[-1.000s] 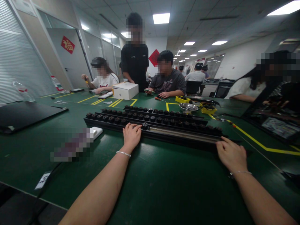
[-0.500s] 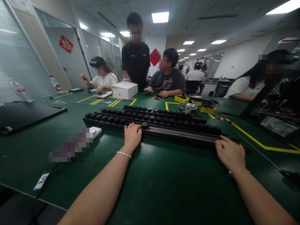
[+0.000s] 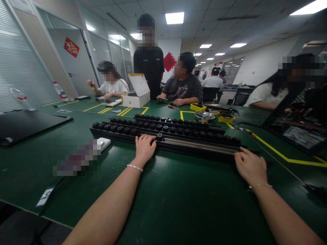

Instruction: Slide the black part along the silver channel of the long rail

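A long black rail (image 3: pixel 204 145) with a metal-lined channel lies across the green table in front of me. My left hand (image 3: pixel 145 148) grips it left of the middle, fingers bent over the top. Just right of those fingers, a round black socket module (image 3: pixel 159 136) sits in the channel; whether a fingertip touches it, I cannot tell. At the rail's right end my right hand (image 3: pixel 251 165) is closed around the edge, its fingertips partly hidden. Behind lie more black rails (image 3: pixel 176 131) carrying rows of similar round modules.
A blurred-out device with a white end (image 3: pixel 104 144) lies left, its cable crossing the table edge. Farther back are a white box (image 3: pixel 135 100), a metal bowl (image 3: pixel 204 115) and yellow trays (image 3: pixel 198 107). A dark panel (image 3: pixel 293 115) stands right. Several people are around the table.
The round module and my left fingers have shifted slightly right along the rail. My right hand stays in place. Across the table, the white box's lid has swung up.
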{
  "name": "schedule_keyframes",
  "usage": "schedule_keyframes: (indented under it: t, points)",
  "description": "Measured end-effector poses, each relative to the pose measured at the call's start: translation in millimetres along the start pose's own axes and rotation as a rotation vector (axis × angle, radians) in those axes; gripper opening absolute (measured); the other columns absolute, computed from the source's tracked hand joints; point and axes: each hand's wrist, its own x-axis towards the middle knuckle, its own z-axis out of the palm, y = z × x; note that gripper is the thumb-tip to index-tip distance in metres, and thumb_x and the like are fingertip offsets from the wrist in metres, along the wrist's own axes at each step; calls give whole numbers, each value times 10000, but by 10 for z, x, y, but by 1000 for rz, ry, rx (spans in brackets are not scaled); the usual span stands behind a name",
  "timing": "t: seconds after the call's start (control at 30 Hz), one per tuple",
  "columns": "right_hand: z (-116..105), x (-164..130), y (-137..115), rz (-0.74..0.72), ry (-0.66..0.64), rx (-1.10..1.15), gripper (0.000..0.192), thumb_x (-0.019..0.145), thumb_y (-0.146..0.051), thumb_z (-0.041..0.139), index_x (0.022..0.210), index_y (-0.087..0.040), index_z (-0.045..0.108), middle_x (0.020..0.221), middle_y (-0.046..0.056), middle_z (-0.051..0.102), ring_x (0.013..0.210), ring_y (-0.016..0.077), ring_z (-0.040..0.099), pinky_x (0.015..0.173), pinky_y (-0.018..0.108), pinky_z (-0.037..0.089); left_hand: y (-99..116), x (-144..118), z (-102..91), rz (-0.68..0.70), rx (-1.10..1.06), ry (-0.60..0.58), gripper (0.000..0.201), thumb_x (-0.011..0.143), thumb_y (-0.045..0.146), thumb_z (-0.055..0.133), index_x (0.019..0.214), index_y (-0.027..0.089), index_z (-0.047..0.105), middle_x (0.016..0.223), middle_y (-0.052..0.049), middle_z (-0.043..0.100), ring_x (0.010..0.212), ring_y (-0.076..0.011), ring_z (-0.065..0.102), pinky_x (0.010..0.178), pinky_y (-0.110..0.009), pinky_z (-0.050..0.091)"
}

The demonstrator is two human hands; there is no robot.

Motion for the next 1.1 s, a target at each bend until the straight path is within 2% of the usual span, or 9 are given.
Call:
schedule_keyframes:
  t: [0.27, 0.37, 0.5, 0.77, 1.1]
  points:
    - [2, -1, -9, 12, -6, 5, 515, 873, -413, 240, 856, -191, 705, 1315, 116, 548, 1199, 337, 474, 1028, 640, 263, -12, -5, 45, 84, 3, 2, 286, 830, 227, 476, 1080, 239, 616, 1155, -49, 649, 1216, -236, 483, 1133, -535, 169]
    - [1, -4, -24, 1, -31, 0, 561, 875, -499, 230, 923, -201, 702, 1335, 112, 529, 1224, 341, 447, 1029, 656, 233, -12, -8, 60, 95, 18, 4, 292, 822, 238, 490, 1089, 228, 605, 1151, -62, 647, 1202, -240, 493, 1133, -527, 177]
    - [4, -7, -45, -29, -35, -1, 572, 823, -627, 303, 964, -238, 698, 1355, 104, 507, 1255, 360, 403, 1012, 688, 194, -18, -4, 71, 84, 24, -10, 311, 816, 260, 502, 1109, 217, 597, 1174, -76, 636, 1216, -244, 477, 1136, -528, 162]
    - [42, -3, -32, -73, -15, 59, 526, 820, -619, 329, 926, -257, 696, 1317, 88, 532, 1241, 354, 407, 1002, 709, 145, -21, 5, 66, 70, 19, -54, 341, 805, 276, 511, 1137, 257, 587, 1192, -53, 630, 1242, -234, 446, 1142, -535, 117]
    - [46, -16, -50, -72, -19, 69, 529, 826, -613, 325, 948, -247, 686, 1329, 99, 519, 1240, 340, 407, 1012, 684, 152, 11, -13, 21, 79, 9, -62, 332, 809, 259, 498, 1125, 284, 596, 1167, -18, 641, 1210, -233, 458, 1143, -534, 107]
